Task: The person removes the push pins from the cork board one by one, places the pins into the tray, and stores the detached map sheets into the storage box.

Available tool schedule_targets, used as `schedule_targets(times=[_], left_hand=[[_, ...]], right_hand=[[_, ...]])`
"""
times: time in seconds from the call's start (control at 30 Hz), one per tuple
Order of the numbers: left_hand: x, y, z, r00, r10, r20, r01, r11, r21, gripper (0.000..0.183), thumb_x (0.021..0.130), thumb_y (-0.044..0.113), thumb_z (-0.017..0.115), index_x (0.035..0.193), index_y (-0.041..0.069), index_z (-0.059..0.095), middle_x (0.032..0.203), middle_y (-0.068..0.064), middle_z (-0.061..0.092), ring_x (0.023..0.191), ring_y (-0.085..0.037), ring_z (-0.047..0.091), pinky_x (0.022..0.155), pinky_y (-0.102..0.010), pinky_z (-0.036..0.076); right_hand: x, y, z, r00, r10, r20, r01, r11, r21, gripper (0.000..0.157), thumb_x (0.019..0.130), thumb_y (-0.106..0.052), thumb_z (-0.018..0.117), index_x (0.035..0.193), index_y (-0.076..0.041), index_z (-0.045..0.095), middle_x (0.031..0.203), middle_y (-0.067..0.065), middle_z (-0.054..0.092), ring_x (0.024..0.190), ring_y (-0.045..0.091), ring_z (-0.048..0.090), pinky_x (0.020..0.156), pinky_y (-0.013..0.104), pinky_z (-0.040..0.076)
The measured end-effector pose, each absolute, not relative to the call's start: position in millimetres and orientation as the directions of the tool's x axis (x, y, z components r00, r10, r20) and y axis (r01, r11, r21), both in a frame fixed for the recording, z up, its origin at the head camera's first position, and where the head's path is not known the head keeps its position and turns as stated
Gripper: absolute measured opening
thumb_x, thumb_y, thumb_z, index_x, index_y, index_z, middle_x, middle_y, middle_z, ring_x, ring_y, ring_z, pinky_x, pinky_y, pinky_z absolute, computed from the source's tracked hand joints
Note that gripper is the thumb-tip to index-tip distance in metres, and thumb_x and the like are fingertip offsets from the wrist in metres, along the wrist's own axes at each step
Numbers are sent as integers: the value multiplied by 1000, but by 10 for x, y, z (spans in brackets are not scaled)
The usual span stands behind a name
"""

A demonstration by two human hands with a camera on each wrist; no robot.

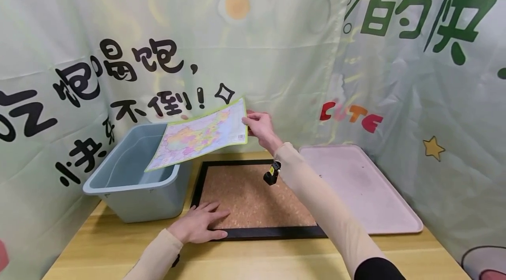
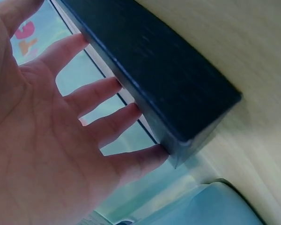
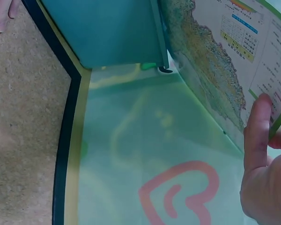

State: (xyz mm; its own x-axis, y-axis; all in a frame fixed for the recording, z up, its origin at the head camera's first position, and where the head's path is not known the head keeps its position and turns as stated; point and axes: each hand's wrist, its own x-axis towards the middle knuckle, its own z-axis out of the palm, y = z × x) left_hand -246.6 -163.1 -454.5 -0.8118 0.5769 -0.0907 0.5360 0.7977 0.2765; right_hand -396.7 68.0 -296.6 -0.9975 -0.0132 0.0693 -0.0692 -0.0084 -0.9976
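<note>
My right hand pinches the right edge of a colourful map sheet, thumb on one face and fingers on the other. The sheet hangs tilted in the air, its left end over the blue bin. In the right wrist view the map's other face shows terrain colours and a printed legend. My left hand rests with spread fingers on the front left corner of a cork board. Close up in the left wrist view, its fingertips touch the board's black frame.
A pale pink tray lies to the right of the cork board, partly behind my right forearm. Wooden tabletop runs along the front. A printed cloth hangs behind and at both sides.
</note>
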Motion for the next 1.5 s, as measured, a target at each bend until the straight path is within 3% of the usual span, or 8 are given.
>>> schedule_targets(times=[0.37,0.63,0.8,1.5], left_hand=[[-2427,-1642,-4553,-811,576,-107,525,795,305,68,87,64,60,143,25,54,151,-19,41,139,-47,36,100,-75,28],[-2442,-1632,-4524,-810,575,-114,520,795,312,67,87,61,62,142,24,55,150,-18,43,138,-48,37,101,-75,27],[-2460,-1627,-4526,-811,575,-112,520,795,312,67,87,62,62,142,24,55,151,-18,42,138,-48,37,102,-74,27],[-2472,-1628,-4543,-815,569,-109,518,800,303,68,86,63,61,142,26,55,151,-18,43,138,-47,37,99,-76,29]], right_hand=[[-3996,536,-3023,-987,-149,54,-38,-106,-994,35,97,-14,62,129,1,62,113,20,68,73,14,67,63,23,57],[-3957,383,-3015,-969,-238,63,-35,-119,-992,41,98,-10,60,136,6,54,119,25,66,73,14,69,75,31,59],[-3928,343,-2956,-964,-253,76,-34,-164,-986,41,97,-8,60,136,7,53,120,27,64,72,13,69,72,28,59],[-3892,149,-2963,-965,-261,33,-1,-124,-992,39,96,-6,61,132,7,57,120,27,66,67,12,69,70,27,59]])
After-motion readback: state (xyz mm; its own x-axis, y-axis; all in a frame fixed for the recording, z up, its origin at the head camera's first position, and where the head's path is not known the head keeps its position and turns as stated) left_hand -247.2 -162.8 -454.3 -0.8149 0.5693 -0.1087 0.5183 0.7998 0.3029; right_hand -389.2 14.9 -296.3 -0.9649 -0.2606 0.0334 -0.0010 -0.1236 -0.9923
